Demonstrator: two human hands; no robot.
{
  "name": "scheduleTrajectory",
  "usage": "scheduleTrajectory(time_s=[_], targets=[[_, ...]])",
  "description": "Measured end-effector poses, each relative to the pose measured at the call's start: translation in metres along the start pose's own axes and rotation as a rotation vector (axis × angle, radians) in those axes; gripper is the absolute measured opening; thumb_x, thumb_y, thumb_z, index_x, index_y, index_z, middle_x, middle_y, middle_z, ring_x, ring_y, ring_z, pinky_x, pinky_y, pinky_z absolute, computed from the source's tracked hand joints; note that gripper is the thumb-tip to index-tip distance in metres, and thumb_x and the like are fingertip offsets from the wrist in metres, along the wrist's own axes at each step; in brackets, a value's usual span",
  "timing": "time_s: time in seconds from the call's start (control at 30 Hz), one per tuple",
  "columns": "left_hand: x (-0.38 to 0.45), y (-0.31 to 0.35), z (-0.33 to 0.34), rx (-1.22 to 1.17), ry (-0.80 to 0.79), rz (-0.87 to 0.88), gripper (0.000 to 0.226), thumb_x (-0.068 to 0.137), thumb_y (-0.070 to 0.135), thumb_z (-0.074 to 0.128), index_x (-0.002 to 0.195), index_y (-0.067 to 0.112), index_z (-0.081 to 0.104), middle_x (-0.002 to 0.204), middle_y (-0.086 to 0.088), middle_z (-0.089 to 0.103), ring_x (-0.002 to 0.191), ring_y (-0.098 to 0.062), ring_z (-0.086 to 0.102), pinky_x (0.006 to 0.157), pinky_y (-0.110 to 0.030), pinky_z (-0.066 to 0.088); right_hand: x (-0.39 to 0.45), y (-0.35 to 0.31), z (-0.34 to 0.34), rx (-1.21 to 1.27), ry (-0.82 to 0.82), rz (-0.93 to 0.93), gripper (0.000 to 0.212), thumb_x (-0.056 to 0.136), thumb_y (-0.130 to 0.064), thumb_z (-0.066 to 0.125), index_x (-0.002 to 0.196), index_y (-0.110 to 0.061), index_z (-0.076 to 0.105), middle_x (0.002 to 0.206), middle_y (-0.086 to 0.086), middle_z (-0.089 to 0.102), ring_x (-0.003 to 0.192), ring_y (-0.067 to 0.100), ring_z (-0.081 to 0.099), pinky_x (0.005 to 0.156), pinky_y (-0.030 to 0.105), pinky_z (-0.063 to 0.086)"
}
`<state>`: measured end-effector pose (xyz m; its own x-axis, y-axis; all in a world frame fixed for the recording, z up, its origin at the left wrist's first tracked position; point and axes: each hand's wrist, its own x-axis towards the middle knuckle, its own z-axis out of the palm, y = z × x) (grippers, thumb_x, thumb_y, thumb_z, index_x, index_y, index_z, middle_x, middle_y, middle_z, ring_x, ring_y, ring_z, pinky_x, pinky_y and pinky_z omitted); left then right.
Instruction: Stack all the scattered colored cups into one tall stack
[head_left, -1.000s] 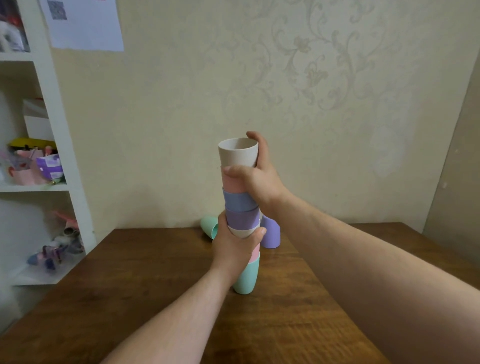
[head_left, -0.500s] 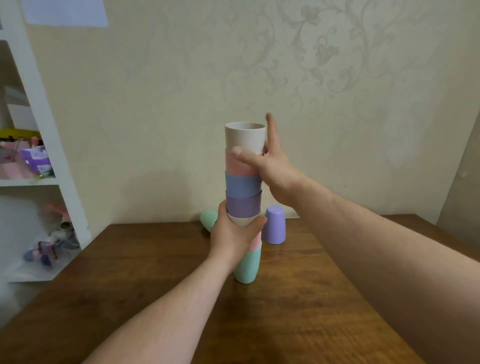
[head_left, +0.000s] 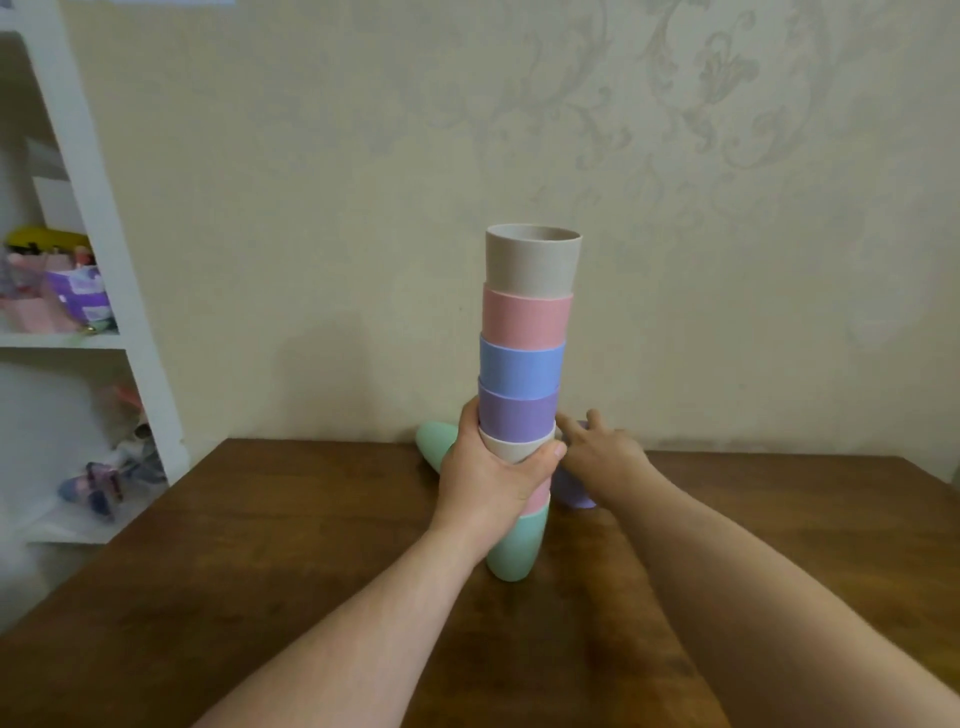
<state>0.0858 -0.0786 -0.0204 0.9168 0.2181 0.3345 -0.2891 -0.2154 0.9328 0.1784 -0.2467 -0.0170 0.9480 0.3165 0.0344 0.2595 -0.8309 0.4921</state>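
A tall stack of cups stands on the wooden table, with a mint cup at the bottom and a beige cup on top. My left hand grips the stack low down, around its beige and pink cups. To the right my right hand is spread over an upside-down purple cup behind the stack; whether the fingers touch it is unclear. A mint cup lies on its side at the back, partly hidden by my left hand.
The table's back edge meets a patterned wall. At the left stands a white shelf unit with toys and boxes on its boards.
My right hand has left the top of the stack and dropped down to the purple cup behind it. My left hand keeps its grip. The view has moved closer.
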Motion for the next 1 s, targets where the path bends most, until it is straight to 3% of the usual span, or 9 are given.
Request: scheduleTrajectory(time_s=[0.13,0.3,0.37,0.43,0.53,0.67,0.73,0.87,1.0], targets=[[0.002,-0.001,0.001,-0.027,0.004,0.005,0.074,0.07,0.04,0.1,0.131,0.039,0.059,0.11,0.026,0.077,0.094,0.011,0.073,0.08,-0.014,0.056,-0.011,0.008,0.014,0.059,0.134,0.098,0.045,0.098,-0.011,0.064,0.141,-0.016,0.05,0.145,0.008,0.043,0.125,0.042,0.052,0.086,0.044,0.059],[-0.002,0.008,-0.003,-0.036,-0.014,-0.027,0.085,0.057,0.056,0.094,0.132,0.04,0.057,0.114,0.019,0.079,0.102,-0.01,0.078,0.094,-0.038,0.064,-0.055,0.018,0.021,0.641,-0.007,0.429,0.076,0.073,-0.054,0.083,0.129,-0.026,0.04,0.129,0.003,0.061,0.117,0.035,0.067,0.086,0.044,0.056],[-0.007,0.013,-0.007,-0.029,-0.033,-0.038,0.086,0.058,0.055,0.095,0.133,0.041,0.055,0.116,0.018,0.078,0.104,-0.012,0.078,0.097,-0.043,0.065,-0.073,0.015,0.027,0.862,-0.054,0.529,0.076,0.062,-0.058,0.083,0.116,-0.025,0.04,0.118,0.004,0.065,0.107,0.033,0.066,0.083,0.043,0.057],[-0.015,0.018,-0.013,-0.033,-0.044,-0.054,0.082,0.063,0.048,0.097,0.133,0.039,0.055,0.116,0.017,0.078,0.105,-0.013,0.078,0.098,-0.044,0.065,-0.09,0.009,0.033,1.108,-0.058,0.621,0.082,0.059,-0.055,0.083,0.124,-0.023,0.042,0.119,0.006,0.065,0.104,0.033,0.065,0.085,0.044,0.058],[-0.03,0.026,-0.021,-0.066,-0.045,-0.067,0.075,0.071,0.034,0.1,0.132,0.036,0.055,0.115,0.016,0.077,0.104,-0.012,0.077,0.097,-0.042,0.064,-0.108,-0.001,0.034,1.513,0.022,0.689,0.1,0.072,-0.038,0.085,0.157,-0.024,0.036,0.132,0.009,0.062,0.106,0.033,0.066,0.085,0.043,0.058],[-0.053,0.034,-0.033,-0.081,-0.077,-0.08,0.071,0.072,0.029,0.099,0.126,0.038,0.054,0.115,0.011,0.079,0.104,-0.015,0.078,0.094,-0.04,0.064,-0.122,0.005,-0.018,1.887,0.271,0.645,0.033,0.091,-0.016,0.078,0.12,-0.013,0.063,0.103,0.012,0.068,0.071,0.021,0.063,0.046,0.02,0.049],[-0.06,0.034,-0.038,-0.083,-0.104,-0.091,0.073,0.07,0.031,0.099,0.127,0.039,0.055,0.117,0.01,0.078,0.106,-0.014,0.078,0.095,-0.04,0.063,-0.121,0.02,-0.069,1.975,0.438,0.555,0.022,0.09,-0.016,0.077,0.104,-0.021,0.061,0.103,0.013,0.068,0.073,0.02,0.063,0.046,0.019,0.049],[-0.077,0.043,-0.044,-0.076,-0.106,-0.115,0.083,0.058,0.047,0.094,0.133,0.041,0.058,0.114,0.011,0.079,0.105,-0.016,0.078,0.094,-0.043,0.065,-0.139,0.049,-0.18,2.013,0.782,0.392,0.068,0.073,-0.025,0.077,0.136,-0.027,0.051,0.116,0.0,0.067,0.1,0.022,0.07,0.081,0.04,0.063],[-0.085,0.047,-0.045,-0.052,-0.104,-0.135,0.067,0.064,0.039,0.095,0.122,0.044,0.061,0.109,0.01,0.079,0.101,-0.016,0.079,0.09,-0.039,0.065,-0.162,0.058,-0.263,2.039,0.853,0.203,0.094,0.083,-0.033,0.08,0.158,-0.04,0.023,0.132,-0.008,0.057,0.107,0.022,0.07,0.086,0.045,0.065]])
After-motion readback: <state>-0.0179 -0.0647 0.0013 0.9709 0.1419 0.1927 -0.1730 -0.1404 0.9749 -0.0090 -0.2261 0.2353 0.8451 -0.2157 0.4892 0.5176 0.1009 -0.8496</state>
